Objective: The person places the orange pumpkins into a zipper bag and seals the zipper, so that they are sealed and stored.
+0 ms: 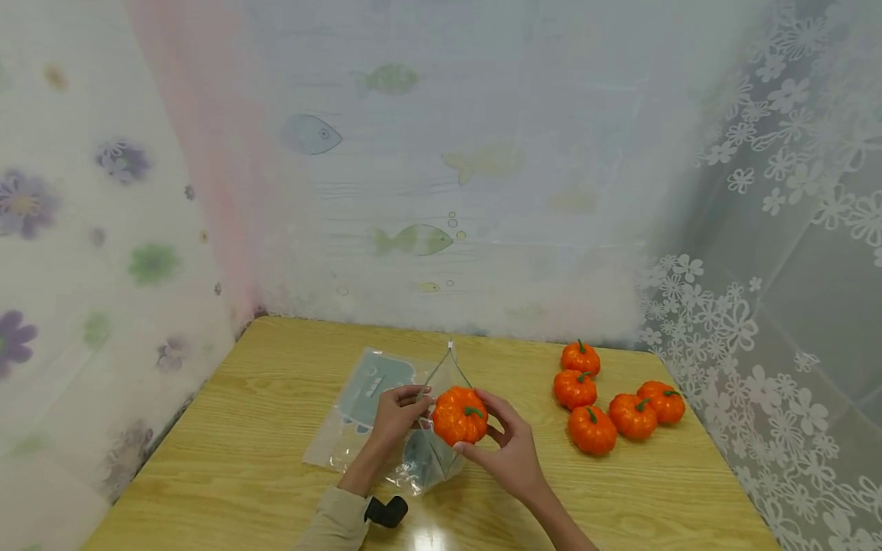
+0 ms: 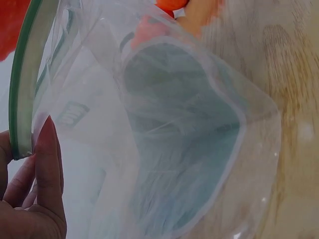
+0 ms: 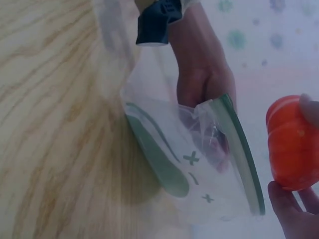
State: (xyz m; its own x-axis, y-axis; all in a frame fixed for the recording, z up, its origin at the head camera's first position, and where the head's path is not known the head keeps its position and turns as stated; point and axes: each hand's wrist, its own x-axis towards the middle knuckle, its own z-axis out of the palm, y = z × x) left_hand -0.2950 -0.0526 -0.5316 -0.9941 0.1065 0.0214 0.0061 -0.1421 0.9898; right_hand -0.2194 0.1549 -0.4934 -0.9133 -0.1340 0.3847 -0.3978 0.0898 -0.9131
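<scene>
My left hand (image 1: pixel 396 419) pinches the rim of a clear zip-top bag (image 2: pixel 184 139) with a green edge and a grey-green print. The bag's mouth gapes open, as the head view shows. My right hand (image 1: pixel 511 453) holds a small orange toy pumpkin (image 1: pixel 455 417) with a green stem, thumb and fingers on its sides. In the head view the pumpkin is in front of the bag's mouth; from the right wrist, the pumpkin (image 3: pixel 294 144) appears apart from the green rim. Part of my left hand (image 3: pixel 207 87) shows behind the bag's film.
Another clear printed bag (image 1: pixel 372 383) lies flat on the wooden table (image 1: pixel 227 428), left of the held bag. Several more orange pumpkins (image 1: pixel 592 430) stand in a group on the right side. Patterned curtains (image 1: pixel 482 191) hang behind and beside the table.
</scene>
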